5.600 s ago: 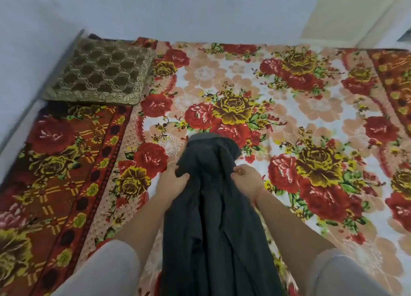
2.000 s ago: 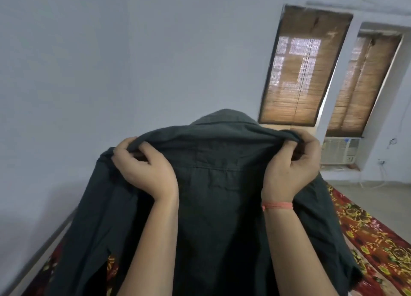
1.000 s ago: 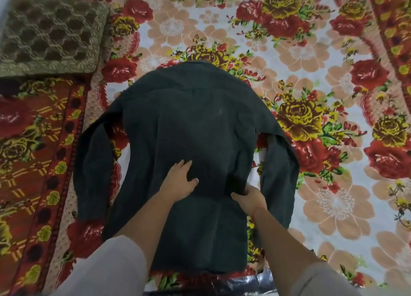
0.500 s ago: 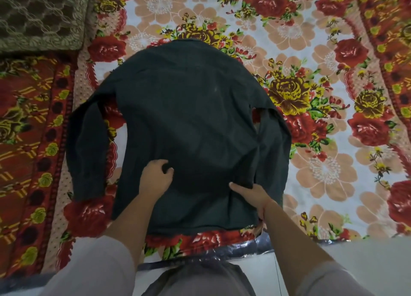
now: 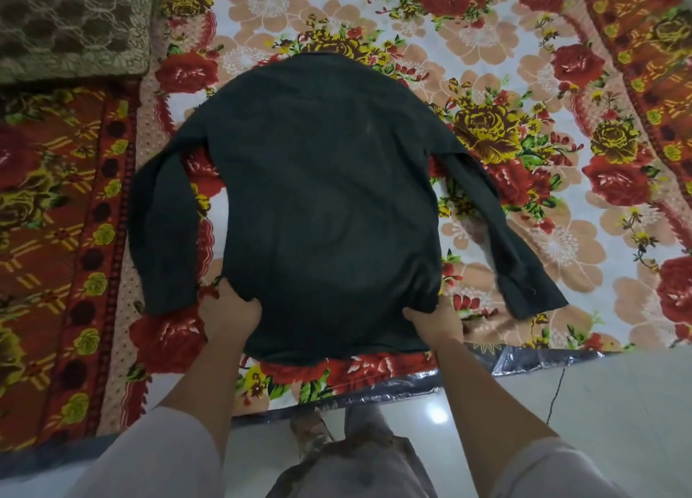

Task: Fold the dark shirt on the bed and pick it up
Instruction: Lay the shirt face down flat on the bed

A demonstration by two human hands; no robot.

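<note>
On the near part of the floral bedspread [image 5: 524, 67], the dark shirt [image 5: 322, 205] lies spread flat, collar at the far end and sleeves splayed, while the left hand [image 5: 230, 312] and the right hand [image 5: 436, 319] each grip its lower side edges.

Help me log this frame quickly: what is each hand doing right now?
Left hand: grips the dark green cloth shirt at its near left side.
Right hand: grips the same shirt at its near right side.
</note>
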